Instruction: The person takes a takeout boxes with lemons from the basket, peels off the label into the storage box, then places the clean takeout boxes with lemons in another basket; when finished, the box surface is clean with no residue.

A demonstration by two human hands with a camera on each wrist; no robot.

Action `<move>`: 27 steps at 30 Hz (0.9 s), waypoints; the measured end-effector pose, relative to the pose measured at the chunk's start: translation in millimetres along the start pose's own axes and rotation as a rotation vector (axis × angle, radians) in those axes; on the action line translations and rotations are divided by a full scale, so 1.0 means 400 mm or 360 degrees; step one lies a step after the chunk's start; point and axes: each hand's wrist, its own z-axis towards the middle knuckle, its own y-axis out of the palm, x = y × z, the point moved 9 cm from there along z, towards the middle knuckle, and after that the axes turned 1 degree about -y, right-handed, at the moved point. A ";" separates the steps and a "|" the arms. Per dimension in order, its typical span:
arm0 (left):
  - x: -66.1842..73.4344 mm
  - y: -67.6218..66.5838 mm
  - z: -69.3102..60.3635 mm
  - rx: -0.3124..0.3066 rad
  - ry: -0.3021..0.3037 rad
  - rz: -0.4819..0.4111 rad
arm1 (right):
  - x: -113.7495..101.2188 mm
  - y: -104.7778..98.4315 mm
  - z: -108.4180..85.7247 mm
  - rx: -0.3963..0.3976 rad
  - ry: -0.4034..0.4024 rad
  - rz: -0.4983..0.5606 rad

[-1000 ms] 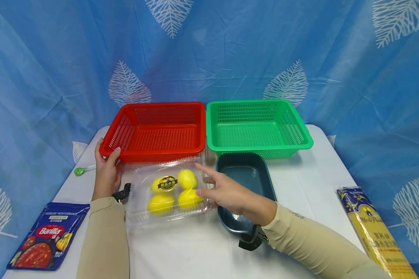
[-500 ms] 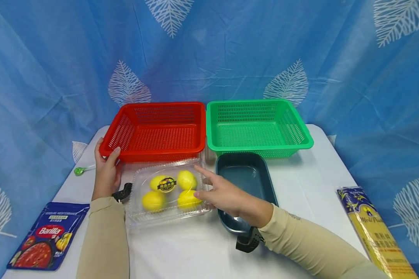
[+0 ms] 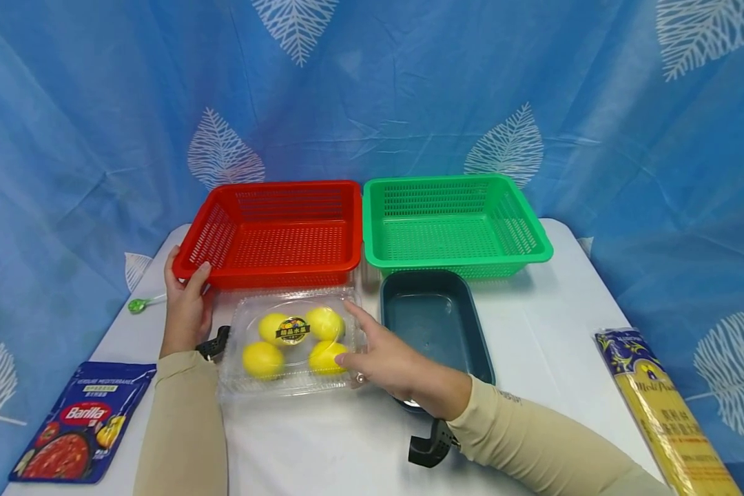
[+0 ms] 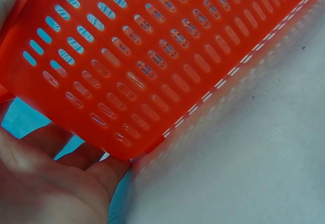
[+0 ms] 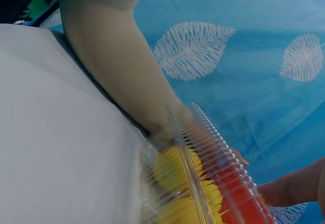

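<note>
In the head view, my left hand point(image 3: 186, 303) grips the front left corner of the red basket point(image 3: 291, 274); the left wrist view shows its fingers point(image 4: 84, 155) under the perforated red wall point(image 4: 152, 56). My right hand point(image 3: 387, 358) holds the right side of a clear plastic box point(image 3: 297, 386), thumb and index finger spread along its edge. Several yellow lemons point(image 3: 263, 359) lie inside, under a lid with a round label point(image 3: 293, 331). In the right wrist view the ridged box edge point(image 5: 223, 142) and lemons point(image 5: 175, 169) show, with fingers at the right border.
A green basket point(image 3: 459, 263) stands right of the red one. The dark blue tray point(image 3: 437, 331) lies in front of it, partly behind my right hand. A Barilla pouch point(image 3: 80, 420) and green-headed stick point(image 3: 138, 305) lie left; a yellow pasta bag point(image 3: 663, 413) lies right.
My right hand and the box have shifted slightly left and toward the front edge, and the lemons sit a little further left. My left hand has stayed at the red basket's corner.
</note>
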 end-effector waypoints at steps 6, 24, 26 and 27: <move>-0.001 0.000 -0.001 0.0001 -0.0006 0.0000 | 0.001 -0.002 0.004 0.0082 -0.0009 -0.0016; 0.000 -0.004 -0.007 0.0001 -0.0075 0.0056 | 0.004 -0.006 0.016 0.0151 -0.0006 0.0013; 0.000 -0.003 -0.006 -0.0003 -0.0087 0.0052 | 0.005 -0.006 0.015 0.0155 -0.0006 0.0010; 0.000 -0.002 -0.005 -0.0007 -0.0093 0.0055 | 0.005 -0.006 0.015 0.0156 -0.0008 0.0009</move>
